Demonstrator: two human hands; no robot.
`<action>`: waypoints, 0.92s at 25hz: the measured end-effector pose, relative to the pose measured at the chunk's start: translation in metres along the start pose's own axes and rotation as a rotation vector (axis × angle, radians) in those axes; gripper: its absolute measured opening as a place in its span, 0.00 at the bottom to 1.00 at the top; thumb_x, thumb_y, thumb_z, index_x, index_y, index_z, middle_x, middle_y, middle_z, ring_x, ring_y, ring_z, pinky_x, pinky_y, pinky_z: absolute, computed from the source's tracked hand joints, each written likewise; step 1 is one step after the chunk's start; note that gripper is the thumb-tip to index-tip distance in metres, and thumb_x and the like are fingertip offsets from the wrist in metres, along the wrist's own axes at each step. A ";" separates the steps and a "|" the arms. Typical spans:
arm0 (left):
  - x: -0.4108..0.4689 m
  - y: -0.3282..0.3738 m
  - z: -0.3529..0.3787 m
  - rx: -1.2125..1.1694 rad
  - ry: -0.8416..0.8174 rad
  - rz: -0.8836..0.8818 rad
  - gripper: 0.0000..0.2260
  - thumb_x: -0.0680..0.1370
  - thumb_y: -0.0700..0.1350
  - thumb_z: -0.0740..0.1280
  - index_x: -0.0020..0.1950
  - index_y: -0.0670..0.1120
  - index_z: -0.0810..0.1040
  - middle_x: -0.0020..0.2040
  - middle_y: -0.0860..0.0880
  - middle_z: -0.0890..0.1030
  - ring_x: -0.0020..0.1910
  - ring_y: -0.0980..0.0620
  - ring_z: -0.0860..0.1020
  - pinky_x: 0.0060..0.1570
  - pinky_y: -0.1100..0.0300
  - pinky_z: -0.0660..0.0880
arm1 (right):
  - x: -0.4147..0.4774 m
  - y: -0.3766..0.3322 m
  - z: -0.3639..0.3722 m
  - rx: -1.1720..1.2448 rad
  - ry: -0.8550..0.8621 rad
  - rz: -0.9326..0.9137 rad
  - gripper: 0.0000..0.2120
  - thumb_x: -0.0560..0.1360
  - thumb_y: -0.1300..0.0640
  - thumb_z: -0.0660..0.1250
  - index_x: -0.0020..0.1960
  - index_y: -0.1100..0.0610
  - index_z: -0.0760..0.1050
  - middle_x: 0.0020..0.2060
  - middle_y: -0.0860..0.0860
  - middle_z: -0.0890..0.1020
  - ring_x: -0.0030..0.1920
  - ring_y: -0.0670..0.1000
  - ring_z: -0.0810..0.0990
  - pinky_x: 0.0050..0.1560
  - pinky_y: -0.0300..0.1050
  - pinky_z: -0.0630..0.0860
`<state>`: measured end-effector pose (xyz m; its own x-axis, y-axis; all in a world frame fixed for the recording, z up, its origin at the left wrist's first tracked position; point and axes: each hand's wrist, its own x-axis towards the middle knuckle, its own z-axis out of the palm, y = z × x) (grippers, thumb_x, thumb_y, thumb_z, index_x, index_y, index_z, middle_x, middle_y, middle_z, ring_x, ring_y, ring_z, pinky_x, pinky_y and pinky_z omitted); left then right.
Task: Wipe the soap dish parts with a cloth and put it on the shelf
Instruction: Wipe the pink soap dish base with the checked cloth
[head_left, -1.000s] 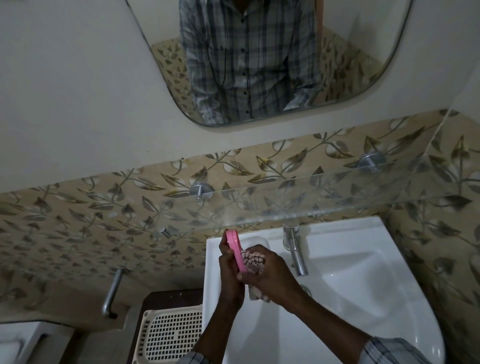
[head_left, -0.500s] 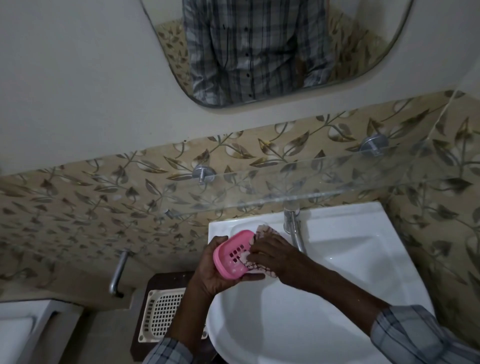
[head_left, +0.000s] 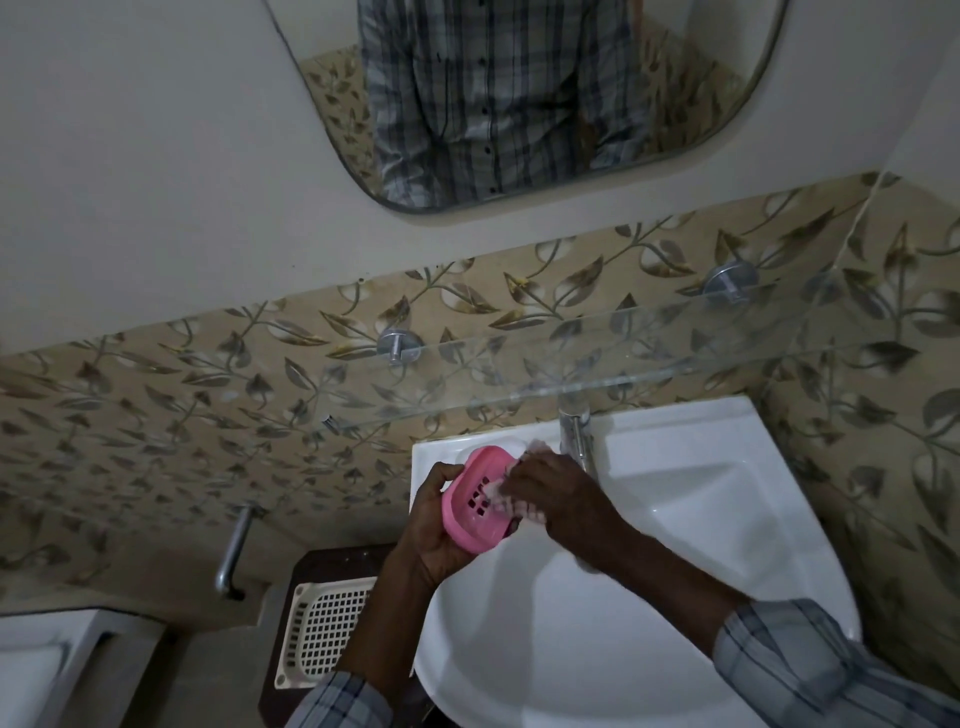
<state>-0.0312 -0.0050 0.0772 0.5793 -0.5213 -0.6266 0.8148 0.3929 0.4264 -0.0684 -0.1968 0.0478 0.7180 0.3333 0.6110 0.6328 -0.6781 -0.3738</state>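
Over the basin (head_left: 675, 519), the left hand (head_left: 431, 525) is clamped around the pink soap dish (head_left: 480, 501), tilted slotted face up, while the right hand (head_left: 553, 491) presses a bunched cloth (head_left: 498, 486) into it. The wiping looks mid-way. Next, I'd guess, comes lifting it to the glass shelf (head_left: 597, 358) just above; the tap (head_left: 574, 431) stands close beside the hands.

A white sink (head_left: 675, 519) sits below, its chrome tap (head_left: 574, 431) at the back edge. A mirror (head_left: 519, 104) hangs on the wall above. A cream perforated basket (head_left: 322, 634) rests lower left, beside a metal pipe (head_left: 234, 551).
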 end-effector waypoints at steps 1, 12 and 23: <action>0.002 0.000 0.003 0.010 0.009 0.016 0.25 0.73 0.52 0.64 0.62 0.35 0.80 0.58 0.35 0.81 0.54 0.38 0.80 0.57 0.46 0.76 | 0.003 -0.003 -0.001 0.028 0.007 0.070 0.11 0.71 0.68 0.73 0.51 0.59 0.84 0.48 0.55 0.85 0.49 0.57 0.82 0.53 0.54 0.78; 0.002 -0.008 0.007 0.062 0.078 0.101 0.25 0.74 0.54 0.62 0.56 0.34 0.82 0.49 0.35 0.83 0.45 0.38 0.83 0.47 0.50 0.81 | -0.008 -0.031 0.000 0.045 -0.065 -0.108 0.15 0.68 0.70 0.64 0.48 0.58 0.83 0.47 0.55 0.85 0.50 0.57 0.82 0.61 0.53 0.75; 0.004 -0.014 0.020 0.114 0.035 0.288 0.37 0.62 0.57 0.74 0.64 0.35 0.77 0.55 0.35 0.82 0.50 0.40 0.80 0.50 0.51 0.78 | 0.002 -0.049 -0.010 0.208 -0.037 0.264 0.25 0.56 0.73 0.70 0.51 0.56 0.83 0.46 0.52 0.85 0.45 0.55 0.82 0.45 0.45 0.80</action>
<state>-0.0395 -0.0281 0.0817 0.7871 -0.3739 -0.4906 0.6159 0.4322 0.6587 -0.1003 -0.1693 0.0744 0.8725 0.1899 0.4502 0.4666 -0.5975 -0.6522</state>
